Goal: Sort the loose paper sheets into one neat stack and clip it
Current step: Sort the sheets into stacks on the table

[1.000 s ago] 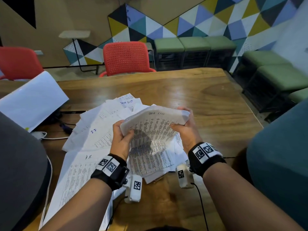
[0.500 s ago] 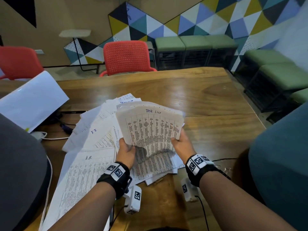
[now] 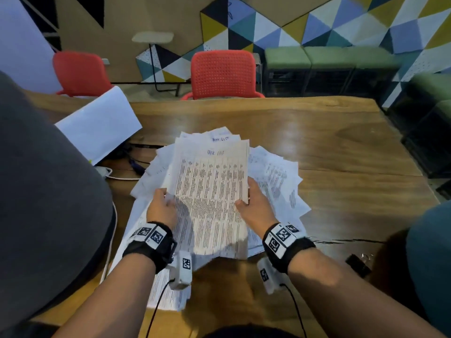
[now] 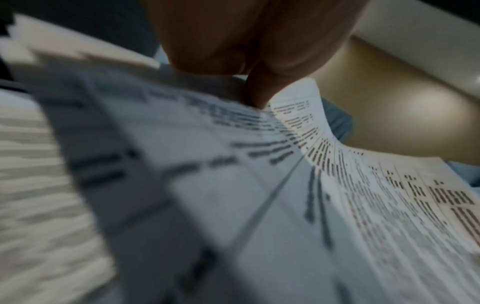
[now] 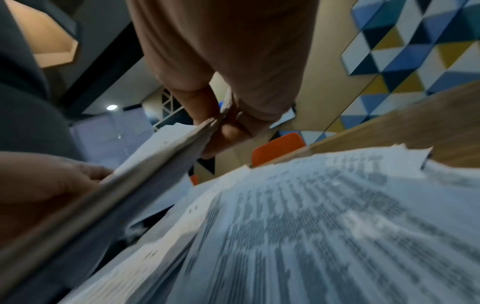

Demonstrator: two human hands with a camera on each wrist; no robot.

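Observation:
A bundle of printed sheets (image 3: 210, 191) headed "Task List" is held flat just above the wooden table (image 3: 341, 147). My left hand (image 3: 162, 207) grips its left edge and my right hand (image 3: 251, 203) pinches its right edge, thumb on top. The right wrist view shows the bundle (image 5: 161, 158) edge-on between thumb and fingers (image 5: 228, 131). In the left wrist view the sheets (image 4: 298, 164) are blurred under my left hand (image 4: 257, 90). More loose sheets (image 3: 278, 176) lie fanned out underneath. A black binder clip (image 3: 358, 263) sits on the table at the right.
A white folded sheet (image 3: 100, 123) leans at the far left over cables (image 3: 131, 164). A grey chair back (image 3: 48, 191) is close on my left and a teal one (image 3: 429, 264) on my right. Red chairs (image 3: 223, 74) stand beyond the far edge.
The bundle was bent upward in both hands, then turned upright. Now it is lowered and lies flatter over the loose pile, with both hands at its side edges.

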